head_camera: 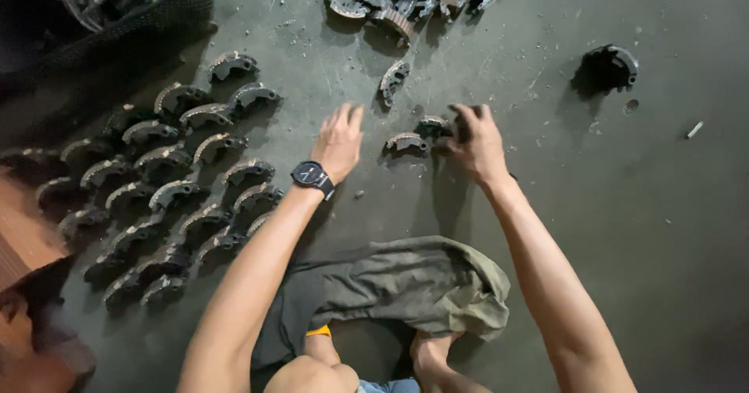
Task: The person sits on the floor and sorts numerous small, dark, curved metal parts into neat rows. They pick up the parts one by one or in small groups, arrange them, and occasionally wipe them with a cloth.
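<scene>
Dozens of curved metal shoes stand in rows on the dark concrete floor at my left. My left hand hovers, fingers spread and empty. My right hand pinches one shoe; another shoe lies crosswise just left of it, between my hands.

Arms: mine, bare, sleeveless to frame edge | left wrist: black round-faced wristwatch on black strap | hands: left hand and right hand ungloved | feet: bare
</scene>
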